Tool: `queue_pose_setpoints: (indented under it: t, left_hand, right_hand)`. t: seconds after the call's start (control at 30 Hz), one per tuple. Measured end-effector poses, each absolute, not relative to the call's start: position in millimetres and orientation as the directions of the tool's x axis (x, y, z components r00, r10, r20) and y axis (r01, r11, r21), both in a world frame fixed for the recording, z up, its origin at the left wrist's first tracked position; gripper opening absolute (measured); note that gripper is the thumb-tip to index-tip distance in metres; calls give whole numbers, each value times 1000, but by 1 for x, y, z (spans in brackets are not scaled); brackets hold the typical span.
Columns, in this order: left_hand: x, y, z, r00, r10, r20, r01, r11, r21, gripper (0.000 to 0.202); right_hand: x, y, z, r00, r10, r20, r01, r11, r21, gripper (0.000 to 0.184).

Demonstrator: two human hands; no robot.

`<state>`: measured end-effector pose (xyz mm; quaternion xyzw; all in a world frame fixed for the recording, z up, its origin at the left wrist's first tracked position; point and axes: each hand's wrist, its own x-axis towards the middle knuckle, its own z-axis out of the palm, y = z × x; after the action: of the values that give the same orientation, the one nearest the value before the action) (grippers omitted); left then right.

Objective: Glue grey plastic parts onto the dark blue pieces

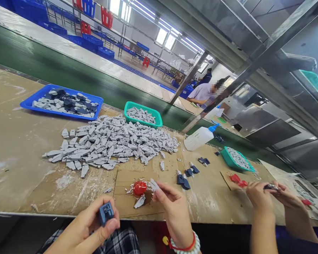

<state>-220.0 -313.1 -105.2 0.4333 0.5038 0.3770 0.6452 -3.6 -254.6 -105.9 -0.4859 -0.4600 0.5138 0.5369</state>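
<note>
My left hand point(95, 225) is closed round a dark blue plastic part point(106, 213) with a recess facing up, held at the table's front edge. Between thumb and fingers, my right hand point(175, 208) pinches a small grey plastic piece point(154, 185). That piece is beside a red cap point(140, 188) standing in a wet, glossy puddle on a cardboard sheet point(122, 203). Another grey piece point(140, 201) lies in the wet patch. Behind spreads a large heap of similar grey pieces point(116, 139). Several dark parts with grey pieces point(184, 180) lie to the right.
At the back left a blue tray point(23, 103) holds grey and dark pieces. A green basket point(160, 121) stands behind the heap, near a white bottle with blue nozzle point(197, 138). Another green basket point(228, 160) is right, beside a co-worker's hands point(262, 197). Behind runs a green belt point(69, 65).
</note>
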Motion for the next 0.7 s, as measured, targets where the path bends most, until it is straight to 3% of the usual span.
queue_pose_setpoints:
  t: [0.13, 0.27, 0.33, 0.4, 0.5, 0.7]
  left_hand:
    - [-213, -290, -99, 279, 929, -245, 111, 222, 969, 37]
    - [-197, -275, -87, 390, 890, -238, 136, 200, 970, 44]
    - [-190, -272, -83, 434, 871, -231, 89, 214, 973, 44]
    - [-184, -272, -83, 414, 887, -206, 95, 183, 979, 42]
    - [-180, -275, -87, 367, 915, -170, 136, 128, 982, 43]
    - [-177, -282, -90, 310, 950, -29, 146, -17, 989, 32]
  right_hand:
    - [1, -252, -102, -29, 972, -233, -429, -223, -875, 27]
    - [2, -256, -96, -46, 975, -216, -471, -212, -856, 22]
    - [-1, -263, -92, 20, 994, -106, -379, -91, -921, 20]
    - [-4, -270, -89, 101, 991, 92, -180, 110, -978, 14]
    - [-12, -280, -86, 117, 911, 394, 109, 383, -917, 18]
    - [-25, -286, -90, 53, 825, 563, 205, 543, -814, 27]
